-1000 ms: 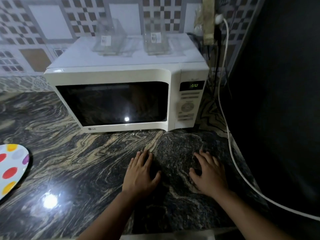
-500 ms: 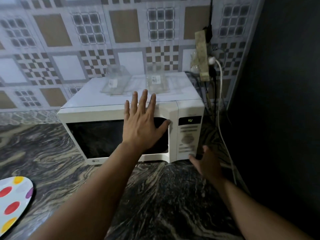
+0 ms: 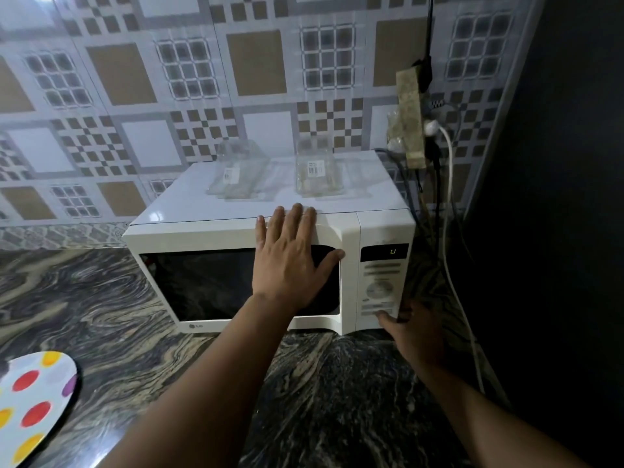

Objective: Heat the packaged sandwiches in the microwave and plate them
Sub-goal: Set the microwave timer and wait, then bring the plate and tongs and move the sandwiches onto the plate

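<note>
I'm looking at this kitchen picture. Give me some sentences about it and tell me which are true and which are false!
1. The microwave door is wide open. False: it is closed.
2. The left hand lies flat on the door. True.
3. Two clear plastic packs sit on top of the microwave. True.
4. The right hand is holding the dotted plate. False: its thumb touches the bottom of the button panel; the plate lies alone on the counter, far left.
5. The counter is plain white. False: it is dark, swirly stone.

surface [image 3: 118, 315]: dark marbled stone; wall [image 3: 135, 96]: patterned tiles; power strip [image 3: 410, 116]: on wall, white cable [image 3: 449, 231] plugged in
</note>
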